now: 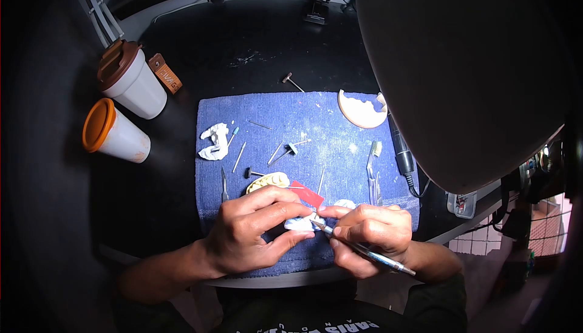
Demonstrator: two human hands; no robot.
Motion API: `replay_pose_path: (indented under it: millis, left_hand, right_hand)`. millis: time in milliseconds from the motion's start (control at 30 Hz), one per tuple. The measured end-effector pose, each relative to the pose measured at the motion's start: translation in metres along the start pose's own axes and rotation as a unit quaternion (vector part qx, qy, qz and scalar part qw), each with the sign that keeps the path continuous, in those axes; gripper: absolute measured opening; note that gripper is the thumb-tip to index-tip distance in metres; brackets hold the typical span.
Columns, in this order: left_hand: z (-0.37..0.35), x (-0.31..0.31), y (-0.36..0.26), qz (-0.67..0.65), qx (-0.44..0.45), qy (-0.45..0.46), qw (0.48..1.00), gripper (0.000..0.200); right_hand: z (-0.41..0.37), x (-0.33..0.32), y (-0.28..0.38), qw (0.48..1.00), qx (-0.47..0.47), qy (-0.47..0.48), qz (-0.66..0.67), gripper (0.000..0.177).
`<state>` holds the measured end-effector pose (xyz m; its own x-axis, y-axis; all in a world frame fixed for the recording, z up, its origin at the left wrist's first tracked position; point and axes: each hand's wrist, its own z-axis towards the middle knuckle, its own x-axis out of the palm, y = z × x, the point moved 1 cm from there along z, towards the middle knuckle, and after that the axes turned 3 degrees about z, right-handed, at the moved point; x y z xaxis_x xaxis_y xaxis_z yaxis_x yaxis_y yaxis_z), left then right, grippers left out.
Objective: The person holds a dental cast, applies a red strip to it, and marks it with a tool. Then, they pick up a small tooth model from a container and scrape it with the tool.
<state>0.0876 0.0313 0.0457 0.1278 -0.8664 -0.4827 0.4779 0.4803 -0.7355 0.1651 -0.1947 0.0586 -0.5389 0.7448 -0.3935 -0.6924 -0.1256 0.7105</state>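
Observation:
My left hand [258, 227] pinches a small white dental piece [297, 224] between thumb and fingers. In my right hand [373, 233] is a slim silver pen-like tool [379, 256], gripped like a pencil. Its tip meets the white piece, and my right index finger reaches to the piece as well. Just beyond my left hand lies a yellowish dental cast [267, 181], partly covered by the fingers. A red sheet [308, 194] lies beside the cast. Another white piece [345, 203] shows behind my right hand, mostly hidden.
A blue towel [243, 111] carries a white dental arch [214, 142], several rotary bits, a toothbrush [372, 169] and a cut beige disc [362, 111]. Right of it lies a corded handpiece [401, 148]. Two lidded cups [139, 90] stand left. A large dark lamp hood [467, 78] overhangs the right.

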Motion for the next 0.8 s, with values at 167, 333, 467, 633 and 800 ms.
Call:
replay_pose_path:
  millis: [167, 333, 467, 633, 800]
  left_hand:
    - [0.0006, -0.0010, -0.0009, -0.002, 0.001, -0.001, 1.000, 0.038]
    - [0.0002, -0.0007, -0.0003, -0.004, -0.001, 0.002, 1.000, 0.037]
    - [0.0008, -0.0014, -0.0009, -0.002, 0.002, 0.000, 1.000, 0.037]
    - [0.0003, -0.0006, -0.0001, -0.001, 0.000, 0.000, 1.000, 0.037]
    - [0.0012, -0.0009, -0.0004, 0.003, 0.006, -0.003, 1.000, 0.037]
  right_hand:
    - [-0.0005, 0.0005, -0.0003, 1.000, 0.005, -0.012, 0.005, 0.013]
    - [-0.0004, 0.0004, -0.0007, 1.000, -0.004, 0.002, 0.008, 0.014]
    - [-0.0017, 0.0001, -0.0010, 1.000, 0.007, -0.008, 0.016, 0.014]
    - [0.0003, -0.0003, 0.0003, 1.000, 0.000, 0.000, 0.003, 0.015]
    - [-0.0009, 0.0001, -0.0007, 1.000, 0.011, -0.011, 0.008, 0.015]
